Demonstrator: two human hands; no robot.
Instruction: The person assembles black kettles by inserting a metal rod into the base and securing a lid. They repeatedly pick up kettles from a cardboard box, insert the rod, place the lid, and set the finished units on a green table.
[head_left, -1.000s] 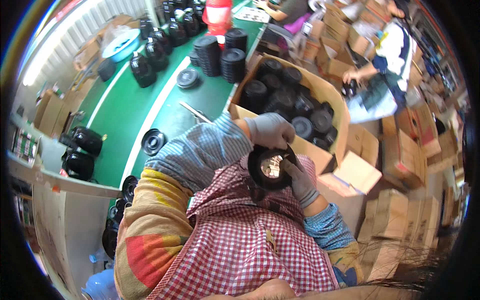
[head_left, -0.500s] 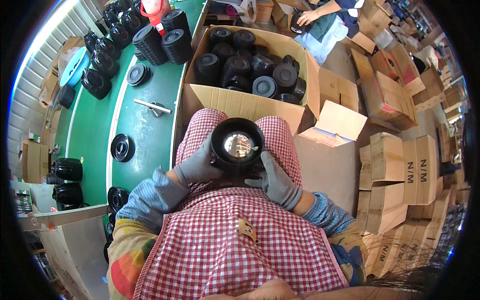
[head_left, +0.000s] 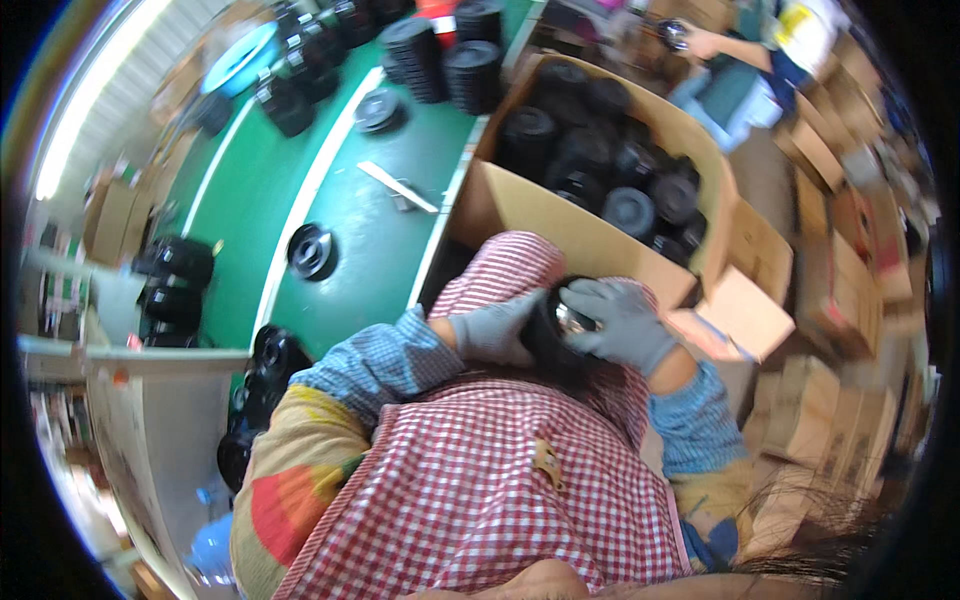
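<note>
Over my lap, a black round vessel (head_left: 545, 343) with a shiny, mirror-like inside is tilted to the right. My left hand (head_left: 495, 328), in a grey glove, is closed around its left side. The gloved right hand (head_left: 628, 326) lies over the mouth, its fingers bent at the rim beside the shiny part. Whether those fingertips reach inside is hidden by blur. A red-and-white checked apron (head_left: 500, 470) covers my lap beneath the vessel.
Left of me, the green table (head_left: 350, 270) carries a black ring-shaped part (head_left: 312, 252), a metal bar (head_left: 397, 187), stacked black lids (head_left: 474, 75) and black jugs (head_left: 285, 103). Ahead, a cardboard box (head_left: 560, 220) holds many black parts. Another person's hand (head_left: 700, 42) is beyond.
The view has swung, shifting the surroundings rightward. The vessel has tipped to the right, and my right hand has moved from its lower right side up over its mouth.
</note>
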